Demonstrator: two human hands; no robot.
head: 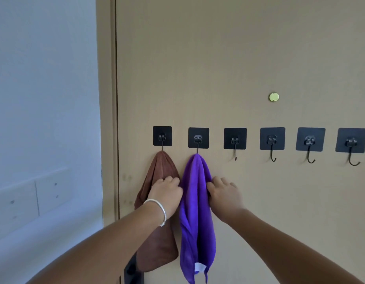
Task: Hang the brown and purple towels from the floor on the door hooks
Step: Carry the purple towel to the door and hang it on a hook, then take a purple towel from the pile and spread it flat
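Finishing the hanging, left hand (166, 191) and right hand (223, 193) pinching the purple towel (196, 218) on the second hook (198, 140), beside the hooked brown towel (157, 171); next, probably letting go.

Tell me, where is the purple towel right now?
In the head view, the purple towel hangs on the door from the second hook from the left, right beside the brown towel, with the right hand gripping its right edge.
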